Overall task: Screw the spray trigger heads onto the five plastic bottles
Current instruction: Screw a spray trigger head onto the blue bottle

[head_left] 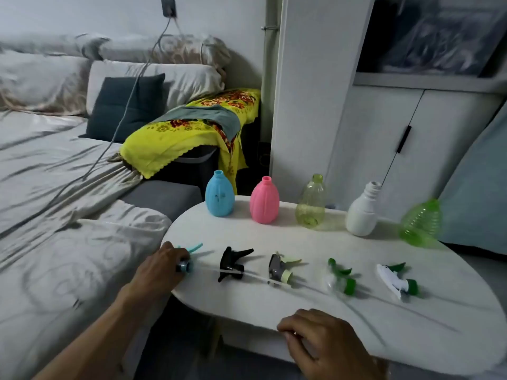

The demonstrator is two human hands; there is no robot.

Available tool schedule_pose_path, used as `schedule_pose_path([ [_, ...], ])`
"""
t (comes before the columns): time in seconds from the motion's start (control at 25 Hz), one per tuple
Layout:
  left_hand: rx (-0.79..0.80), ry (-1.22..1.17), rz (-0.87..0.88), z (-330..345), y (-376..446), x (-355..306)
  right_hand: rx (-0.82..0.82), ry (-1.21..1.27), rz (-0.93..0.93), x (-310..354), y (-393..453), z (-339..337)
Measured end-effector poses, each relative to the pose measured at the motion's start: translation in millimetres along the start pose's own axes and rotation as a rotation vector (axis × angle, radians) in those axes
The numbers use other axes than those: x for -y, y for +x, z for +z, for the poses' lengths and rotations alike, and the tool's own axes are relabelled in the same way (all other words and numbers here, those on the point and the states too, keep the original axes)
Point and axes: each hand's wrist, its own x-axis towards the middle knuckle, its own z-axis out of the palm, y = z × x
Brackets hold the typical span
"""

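Presently, the blue trigger head (pixel 189 256) is gripped by the left hand (pixel 159 267); the right hand (pixel 326 344) is rested loosely curled, holding nothing, on the table (pixel 274 303) edge.

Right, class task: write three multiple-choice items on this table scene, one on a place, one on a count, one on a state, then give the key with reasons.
1. Where does the pink ribbed plastic bottle stand?
A. Between the blue plastic bottle and the clear yellow-green bottle
B. At the right end of the row
C. On the bed

2. How many bottles stand on the white oval table?
A. Three
B. Five
C. Seven

3. What is the left hand doing?
A. Resting flat
B. Gripping the light-blue spray trigger head
C. Holding a bottle

Key: 1 A, it is second from the left; 2 B, five open necks show; 3 B, its fingers curl round that head.
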Motion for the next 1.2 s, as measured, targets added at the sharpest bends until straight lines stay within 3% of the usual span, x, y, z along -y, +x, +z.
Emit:
schedule_pose_path([
  [0.12, -0.138, -0.114, -0.126, -15.8, -6.6, -7.6, -0.094, 0.119, -0.044, 15.7, 11.7, -10.6],
  [0.2, -0.212, -0.402, -0.172, -28.3, -14.0, -26.9, -0.152, 0.144, -0.066, 24.0, 26.6, -14.3],
  [0.32, -0.03, -1.092, -0.203, -37.0, -18.3, -76.3, -0.114, 0.125, 0.043, 25.9, 57.1, -12.3],
  [0.44, 0.121, -1.4, -0.268, -29.4, -20.2, -116.7, 0.07, 0.091, 0.091, 16.6, 78.0, 6.4],
  [0.52, 0.199, -1.44, -0.248, -21.3, -19.8, -131.6, -0.051, 0.12, 0.109, 11.9, 88.9, 16.7],
  [0.64, 0.356, -1.393, -0.127, -20.8, -6.6, -133.6, -0.298, 0.334, 0.294, -6.5, 106.3, 15.1],
  [0.68, 0.292, -1.369, -0.138, -24.5, 6.6, -127.5, -0.35, 0.421, 0.364, -15.4, 111.0, 11.2],
  [0.76, -0.046, -1.318, -0.243, -36.4, 47.9, -106.0, -0.4, 0.637, 0.53, -31.0, 116.0, -3.7],
  [0.84, -0.361, -1.114, -0.308, -46.8, 95.7, -81.9, -0.4, 0.807, 0.661, -44.9, 119.2, -15.6],
  [0.88, -0.416, -0.98, -0.309, -44.7, 118.4, -71.4, -0.38, 0.835, 0.705, -50.4, 118.2, -19.1],
  [1.0, -0.353, -0.754, -0.311, -15.6, 176.5, -49.8, -0.315, 0.862, 0.748, -60.3, 113.2, -26.3],
  [1.2, -0.278, -0.973, -0.276, 25.8, 209.8, -39.5, -0.323, 0.894, 0.754, -73.6, 106.0, -35.1],
])
